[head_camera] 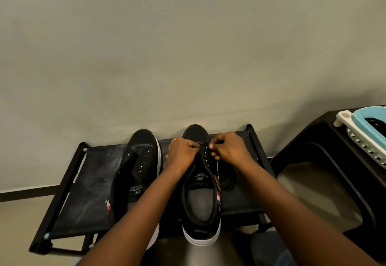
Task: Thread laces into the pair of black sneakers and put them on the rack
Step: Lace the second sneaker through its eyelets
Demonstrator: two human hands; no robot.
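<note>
Now, nearest first, every place taken from the shoe rack [69, 201].

Right sneaker [201, 192]: stands on the rack's right half, heel hanging over the near edge, toe towards the wall; the upper eyelets look bare, so lacing seems barely begun.

Tongue writing: an "S" with "Sport" beneath it, printed upside down to this view; the smaller line above it is too fine to read.

Left sneaker [136, 173]: on the rack just left of the other shoe, its eyelets empty, its tongue showing an "S" and partly folded lettering I cannot read in full.

Left hand [181, 152]: fingers curled and pinched at the lowest eyelets of the right sneaker; whether they hold lace or eyelet flap I cannot tell.

Right hand [228, 148]: fingers curled tight on the opposite side of the same eyelets, seemingly pinching a lace end.

Black lace [226, 182]: the loose remainder lies coiled on the rack, just right of the shoe.

Risk, slip: the overhanging heel could tip off the rack if a pull on the lace drags it nearer.

Risk, tangle: the coil may knot when drawn through.

Risk, uneven ends: black lace on black fabric makes a skipped eyelet easy.

Basket [363, 127]: pale blue and white, on a dark stand beyond the rack's right end.
</note>
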